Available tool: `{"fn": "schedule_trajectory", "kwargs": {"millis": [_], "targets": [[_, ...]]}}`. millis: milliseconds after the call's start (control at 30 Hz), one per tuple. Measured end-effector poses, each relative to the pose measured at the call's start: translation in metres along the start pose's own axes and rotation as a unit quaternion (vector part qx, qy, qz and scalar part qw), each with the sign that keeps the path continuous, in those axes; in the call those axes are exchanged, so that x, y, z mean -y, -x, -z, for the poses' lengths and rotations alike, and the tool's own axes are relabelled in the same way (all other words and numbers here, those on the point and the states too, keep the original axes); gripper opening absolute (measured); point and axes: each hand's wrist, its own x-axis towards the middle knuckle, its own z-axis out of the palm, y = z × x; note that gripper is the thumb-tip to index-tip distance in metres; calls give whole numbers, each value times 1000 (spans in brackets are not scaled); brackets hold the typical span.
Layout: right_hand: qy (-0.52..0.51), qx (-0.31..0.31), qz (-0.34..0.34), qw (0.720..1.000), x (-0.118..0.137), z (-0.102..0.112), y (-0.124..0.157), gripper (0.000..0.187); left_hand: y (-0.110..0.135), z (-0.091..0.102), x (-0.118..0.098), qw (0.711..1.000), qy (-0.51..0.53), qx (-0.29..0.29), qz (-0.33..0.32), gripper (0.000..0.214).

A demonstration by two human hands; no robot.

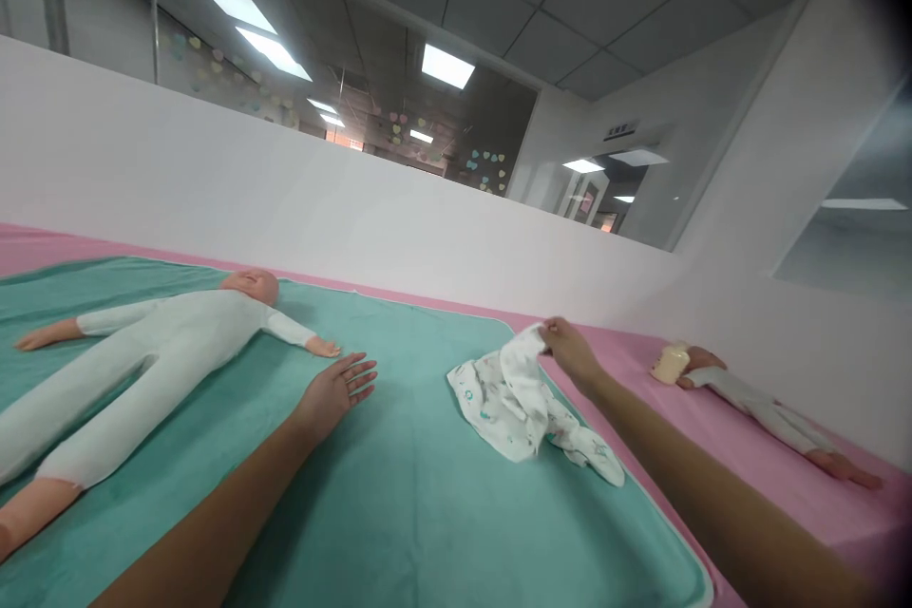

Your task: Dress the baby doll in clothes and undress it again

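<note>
My right hand point(567, 351) pinches the upper edge of a white printed baby garment point(509, 399), lifting that part while the rest lies crumpled on the green blanket. Its exact cut is hidden by the folds. My left hand point(336, 396) hovers over the blanket with fingers apart and nothing in them. Just beyond its fingertips lies the hand of a baby doll point(181, 332), which is on its back in a white long-sleeved suit, arms spread.
The green blanket point(356, 513) covers a pink surface point(741, 437). At the right, a second doll point(755, 404) lies along the wall beside a cream-coloured bottle point(670, 363). A white low wall point(356, 218) with glass above borders the back.
</note>
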Motion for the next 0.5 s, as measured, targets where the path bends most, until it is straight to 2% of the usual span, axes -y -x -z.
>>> {"fn": "schedule_trajectory", "kwargs": {"millis": [33, 100, 233, 300, 367, 500], "targets": [[-134, -20, 12, 991, 19, 5, -7, 22, 2, -2, 0, 1000, -8, 19, 3, 31], [-317, -11, 58, 947, 60, 12, -14, 25, 8, -8, 0, 997, -27, 70, 9, 37], [-494, 66, 160, 852, 138, 12, -11, 22, 28, -28, -1, 982, -64, 175, 27, 44], [-552, 84, 190, 808, 166, 4, -5, 19, 38, -36, -2, 973, -80, 214, 38, 48], [-585, 92, 217, 776, 183, -6, 4, 15, 45, -40, -4, 965, -93, 241, 49, 51], [-596, 121, 246, 755, 197, -28, 25, 14, 47, -37, -4, 951, -109, 285, 56, 44]]}}
